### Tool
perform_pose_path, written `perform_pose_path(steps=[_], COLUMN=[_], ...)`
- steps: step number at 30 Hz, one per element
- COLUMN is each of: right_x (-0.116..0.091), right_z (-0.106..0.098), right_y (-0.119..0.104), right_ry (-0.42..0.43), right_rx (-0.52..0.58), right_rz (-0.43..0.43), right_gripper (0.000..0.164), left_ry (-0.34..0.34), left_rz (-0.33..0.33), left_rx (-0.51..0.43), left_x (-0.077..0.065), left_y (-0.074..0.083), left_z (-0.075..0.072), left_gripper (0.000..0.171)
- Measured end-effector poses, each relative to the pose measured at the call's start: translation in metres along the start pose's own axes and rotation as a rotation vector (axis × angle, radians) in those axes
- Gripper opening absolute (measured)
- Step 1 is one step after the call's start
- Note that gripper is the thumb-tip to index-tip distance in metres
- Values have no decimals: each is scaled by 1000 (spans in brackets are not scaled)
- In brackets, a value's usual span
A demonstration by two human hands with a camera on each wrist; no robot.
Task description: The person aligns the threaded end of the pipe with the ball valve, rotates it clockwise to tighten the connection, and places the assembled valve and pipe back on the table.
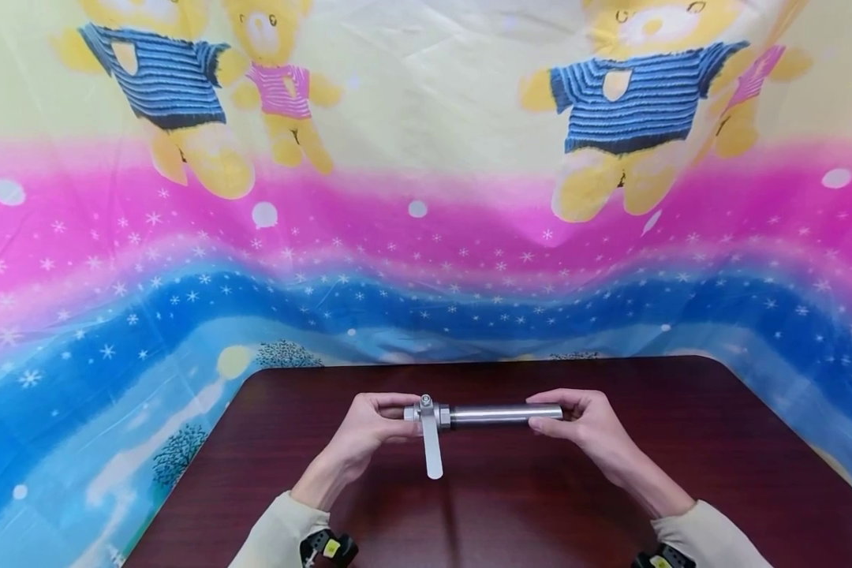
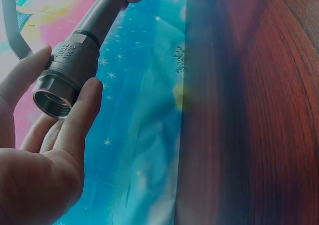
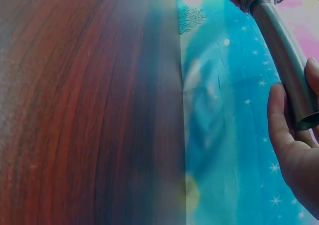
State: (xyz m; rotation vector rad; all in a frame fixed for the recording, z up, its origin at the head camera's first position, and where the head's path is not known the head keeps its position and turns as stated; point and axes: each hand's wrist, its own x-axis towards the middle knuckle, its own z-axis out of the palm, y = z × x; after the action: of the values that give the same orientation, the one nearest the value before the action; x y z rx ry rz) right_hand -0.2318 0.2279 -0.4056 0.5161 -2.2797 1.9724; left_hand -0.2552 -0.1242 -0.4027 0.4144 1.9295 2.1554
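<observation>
A metal ball valve with a long flat lever handle is joined end to end with a smooth steel pipe. My left hand grips the valve body between thumb and fingers. In the left wrist view the valve's open threaded end faces the camera, with raised lettering on its body. My right hand holds the pipe near its free end, whose hollow mouth shows in the right wrist view on the pipe. Both pieces are held level above the table, and the lever points toward me.
Below lies a dark red-brown wooden table with rounded far corners. A printed cloth with teddy bears and snowflakes hangs behind it and along both sides. A dark strap device sits on the left wrist.
</observation>
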Motion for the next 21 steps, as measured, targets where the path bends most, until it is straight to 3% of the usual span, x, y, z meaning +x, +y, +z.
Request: perform_pose_path(steps=[8, 16, 21], right_x=[3, 4, 1], right_z=[3, 4, -2], right_y=[0, -1, -3], right_ry=[-45, 44, -57], right_rx=[67, 109, 197], right_rz=[45, 27, 58], right_gripper=[40, 34, 43], left_ry=[20, 27, 44], left_rz=[-11, -10, -15], left_rx=[-31, -61, -62], left_x=[2, 2, 3], left_y=[-3, -4, -3], left_z=[0, 4, 5], left_gripper=[46, 47, 47])
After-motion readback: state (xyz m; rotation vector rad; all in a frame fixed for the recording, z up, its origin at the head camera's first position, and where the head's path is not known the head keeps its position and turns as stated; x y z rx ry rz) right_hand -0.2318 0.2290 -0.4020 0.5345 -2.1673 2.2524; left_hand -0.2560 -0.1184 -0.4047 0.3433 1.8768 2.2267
